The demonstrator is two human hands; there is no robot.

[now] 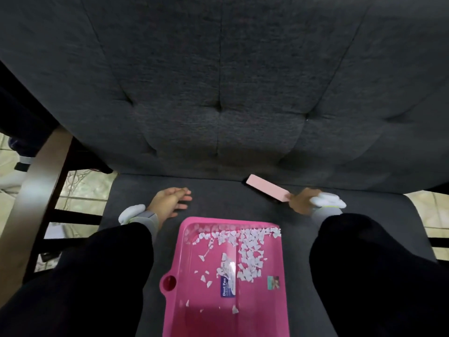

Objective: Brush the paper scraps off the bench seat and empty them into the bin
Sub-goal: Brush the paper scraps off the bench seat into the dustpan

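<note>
I count one pink dustpan [263, 312], one pink brush [266, 188], one left hand [168, 203], one right hand [301, 201], and paper scraps [250, 254] too many to number.

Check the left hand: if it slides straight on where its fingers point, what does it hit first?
Probably the pink brush held in the right hand. The left hand points its fingers across the bare bench seat toward it, beyond the dustpan; depth unclear.

Dustpan [262, 312] sitting on bench seat [218, 200], centre, near front edge. Paper scraps [250, 251] lying in dustpan, crowding far wall and right half. Left hand [170, 203] resting on bench seat, just behind-left of dustpan. Right hand [302, 200] sitting behind-right, gripping brush [267, 188]; brush stretching leftward along foot of backrest [218, 93].
</note>
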